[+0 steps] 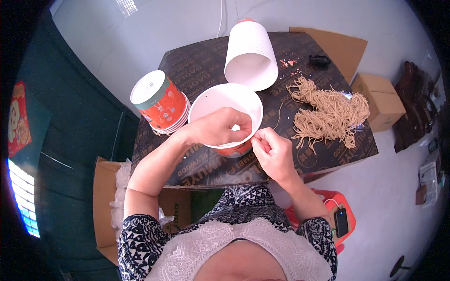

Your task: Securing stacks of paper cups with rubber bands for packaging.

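With the left hand (224, 125) curled over the bucket (225, 97) and the right hand (273, 152) at its edge, their grips unclear, bracing it steadily seems wise.

Gap between open bucket (241, 100) and twine (330, 112)

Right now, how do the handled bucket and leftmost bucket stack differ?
The bucket sits mouth up; the stack is upside down. The bucket shows one rim; the stack shows several. The left hand is at the bucket's mouth, off the stack. Both show white and orange.
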Demonstrator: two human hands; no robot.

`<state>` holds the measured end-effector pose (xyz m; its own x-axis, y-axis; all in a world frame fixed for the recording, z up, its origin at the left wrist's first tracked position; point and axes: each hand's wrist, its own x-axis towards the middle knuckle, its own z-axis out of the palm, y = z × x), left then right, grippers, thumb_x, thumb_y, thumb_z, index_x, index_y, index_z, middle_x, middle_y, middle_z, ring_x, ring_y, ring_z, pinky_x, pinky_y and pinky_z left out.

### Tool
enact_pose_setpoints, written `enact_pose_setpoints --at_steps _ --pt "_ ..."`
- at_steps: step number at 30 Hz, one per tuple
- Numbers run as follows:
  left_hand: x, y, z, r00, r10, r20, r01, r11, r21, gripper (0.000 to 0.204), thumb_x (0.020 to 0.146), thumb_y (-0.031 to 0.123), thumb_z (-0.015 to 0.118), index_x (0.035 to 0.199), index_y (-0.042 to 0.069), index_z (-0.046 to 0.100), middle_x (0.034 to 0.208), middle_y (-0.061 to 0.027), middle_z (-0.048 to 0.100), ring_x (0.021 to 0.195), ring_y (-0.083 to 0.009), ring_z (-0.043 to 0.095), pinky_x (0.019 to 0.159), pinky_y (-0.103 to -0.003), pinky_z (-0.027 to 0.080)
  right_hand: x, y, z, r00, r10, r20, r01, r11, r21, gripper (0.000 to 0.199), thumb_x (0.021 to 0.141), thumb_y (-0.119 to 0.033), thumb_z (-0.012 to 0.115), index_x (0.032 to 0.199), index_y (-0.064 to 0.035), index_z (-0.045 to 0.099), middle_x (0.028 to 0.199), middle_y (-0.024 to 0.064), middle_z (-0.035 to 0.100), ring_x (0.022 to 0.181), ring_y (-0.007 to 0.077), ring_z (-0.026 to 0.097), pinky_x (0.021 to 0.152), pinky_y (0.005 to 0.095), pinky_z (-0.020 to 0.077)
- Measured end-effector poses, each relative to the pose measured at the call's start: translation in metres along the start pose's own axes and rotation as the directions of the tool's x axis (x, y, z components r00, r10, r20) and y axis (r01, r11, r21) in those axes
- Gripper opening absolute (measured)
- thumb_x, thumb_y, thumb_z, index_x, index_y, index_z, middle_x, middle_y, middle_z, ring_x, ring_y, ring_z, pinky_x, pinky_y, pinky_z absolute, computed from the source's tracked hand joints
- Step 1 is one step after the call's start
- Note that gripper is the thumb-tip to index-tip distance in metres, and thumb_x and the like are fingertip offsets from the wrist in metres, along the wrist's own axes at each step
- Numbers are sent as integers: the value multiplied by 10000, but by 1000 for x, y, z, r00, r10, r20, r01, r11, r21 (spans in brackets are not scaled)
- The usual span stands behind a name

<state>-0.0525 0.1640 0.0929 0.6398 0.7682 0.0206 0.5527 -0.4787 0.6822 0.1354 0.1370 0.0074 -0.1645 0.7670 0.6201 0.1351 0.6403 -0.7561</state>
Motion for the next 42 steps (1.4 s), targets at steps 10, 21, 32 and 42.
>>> enact_pose_setpoints --at_steps 10,21,32,42 --pt "-5 -3 -9 995 -102 18 103 992 -66 148 870 110 632 942 -13 671 893 -62 705 865 -132 644 819 -289 498 -7 -5 -7 987 145 66 -150 986 70 101 861 -5 677 937 5 610 611 70 603 520 86 578 481 253 447" --pt "-5 5 -5 996 -35 86 35 999 0 195 880 113 600 987 -32 676 919 -157 701 894 -223 663 830 -336 495 -7 -3 4 993 115 4 -115 993 23 76 842 8 677 890 5 618 679 97 638 567 120 605 529 276 474" --pt "-7 2 -5 989 -144 -9 144 989 -21 136 850 112 624 918 4 671 842 -76 701 813 -142 635 773 -289 491 -12 -1 -1 968 242 72 -252 948 197 171 923 -11 615 1088 25 590 679 -31 577 574 -13 462 484 174 356" --pt "-16 -5 -8 938 -323 -127 279 920 -277 148 868 100 606 873 -30 677 825 -68 699 801 -119 638 779 -268 498 -15 2 1 921 334 200 -371 909 189 73 925 -30 631 959 34 637 689 -31 570 599 -9 468 513 177 375"
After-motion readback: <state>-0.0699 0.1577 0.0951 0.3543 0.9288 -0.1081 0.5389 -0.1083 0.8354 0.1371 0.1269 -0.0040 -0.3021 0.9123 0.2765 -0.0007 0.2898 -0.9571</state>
